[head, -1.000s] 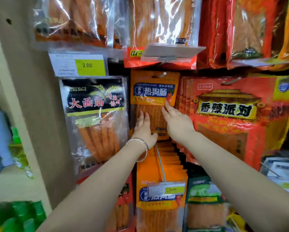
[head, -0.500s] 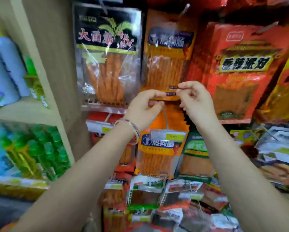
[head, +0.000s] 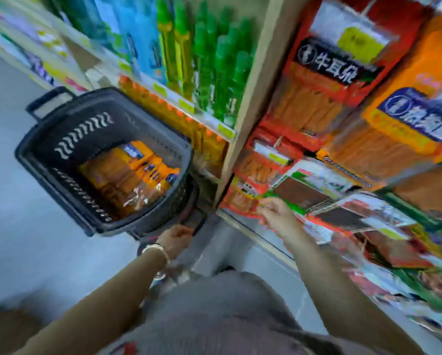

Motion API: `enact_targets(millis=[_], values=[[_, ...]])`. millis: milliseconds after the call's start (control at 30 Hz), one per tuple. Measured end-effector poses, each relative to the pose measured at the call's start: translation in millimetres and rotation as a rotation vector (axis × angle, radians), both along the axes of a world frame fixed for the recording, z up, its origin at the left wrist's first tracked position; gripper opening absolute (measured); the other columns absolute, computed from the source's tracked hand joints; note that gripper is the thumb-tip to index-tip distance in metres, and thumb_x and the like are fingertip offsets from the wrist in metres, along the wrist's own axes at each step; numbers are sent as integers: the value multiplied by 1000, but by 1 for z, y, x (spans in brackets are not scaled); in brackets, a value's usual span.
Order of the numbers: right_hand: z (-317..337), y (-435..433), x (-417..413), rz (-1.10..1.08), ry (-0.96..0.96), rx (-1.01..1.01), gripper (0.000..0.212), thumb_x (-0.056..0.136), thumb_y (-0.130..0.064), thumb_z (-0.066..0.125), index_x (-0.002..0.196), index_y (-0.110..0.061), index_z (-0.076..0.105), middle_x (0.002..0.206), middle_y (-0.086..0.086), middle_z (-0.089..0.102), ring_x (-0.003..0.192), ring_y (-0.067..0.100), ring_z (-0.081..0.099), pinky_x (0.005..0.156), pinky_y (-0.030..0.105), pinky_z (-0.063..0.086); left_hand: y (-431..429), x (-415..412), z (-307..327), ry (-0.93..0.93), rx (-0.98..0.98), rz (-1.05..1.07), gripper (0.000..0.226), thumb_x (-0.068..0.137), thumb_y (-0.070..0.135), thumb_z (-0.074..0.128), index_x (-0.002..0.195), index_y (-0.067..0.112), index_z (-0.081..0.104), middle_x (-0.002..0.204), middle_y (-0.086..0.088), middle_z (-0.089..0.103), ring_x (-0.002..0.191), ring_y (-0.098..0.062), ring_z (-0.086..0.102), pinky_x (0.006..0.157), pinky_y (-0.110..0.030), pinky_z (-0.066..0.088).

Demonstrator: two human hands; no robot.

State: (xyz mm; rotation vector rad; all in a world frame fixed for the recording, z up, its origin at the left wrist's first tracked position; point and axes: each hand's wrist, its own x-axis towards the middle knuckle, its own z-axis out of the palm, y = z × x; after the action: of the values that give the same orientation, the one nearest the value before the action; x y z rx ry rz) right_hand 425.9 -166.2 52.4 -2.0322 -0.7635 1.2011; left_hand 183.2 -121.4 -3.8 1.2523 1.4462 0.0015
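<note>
The left hand is low and close, with a bracelet on its wrist. Its fingers are curled right by the dark handle of the basket. The picture is blurry here, so I cannot tell if it really grips the handle.

The right hand is at three o'clock from the left one. Its thumb and first finger are pressed together and pinch the bottom edge of a low pack. That pack hangs at eleven o'clock from the hand, beside the wooden post.

The basket sits on the floor at ten o'clock from the left hand. Orange packs already lie inside it.

Farther off, at twelve o'clock, green bottles stand on a shelf.

I think the step is picking one more pack for the basket. Next, the right hand needs to slide the pack off its hook. Then it must carry it toward nine o'clock, over the rim, and let go.
</note>
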Motion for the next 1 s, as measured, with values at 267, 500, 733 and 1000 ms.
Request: enact_targets(millis=[267,500,733,1000], values=[[-92,-8,-112,540,-7,-531,36,88,4,47,57,-11,38,58,8,31,50,16,29,52,30,23,25,-141,-28,-7,-307,294,9,93,-1,50,92,4,58,75,-11,51,58,-16,43,43,-17,41],[-84,76,-213,396,80,-405,9,96,-13,51,97,-13,60,82,1,58,74,16,56,59,22,42,126,-224,-16,-85,-363,59,13,97,11,47,97,14,59,83,2,66,60,-5,62,54,-18,46],[-80,191,-265,275,171,-305,8,98,-18,49,97,-19,57,83,-4,63,67,9,57,58,14,45,218,-241,-7,-197,-310,40,20,101,20,38,108,23,56,104,4,63,91,-11,63,76,-22,51],[-172,255,-246,-71,253,-545,16,99,-21,45,110,-15,55,94,1,64,81,14,60,70,25,47,287,-209,-74,-168,-406,149,19,96,11,44,111,17,54,117,-7,59,107,-22,58,101,-40,43]])
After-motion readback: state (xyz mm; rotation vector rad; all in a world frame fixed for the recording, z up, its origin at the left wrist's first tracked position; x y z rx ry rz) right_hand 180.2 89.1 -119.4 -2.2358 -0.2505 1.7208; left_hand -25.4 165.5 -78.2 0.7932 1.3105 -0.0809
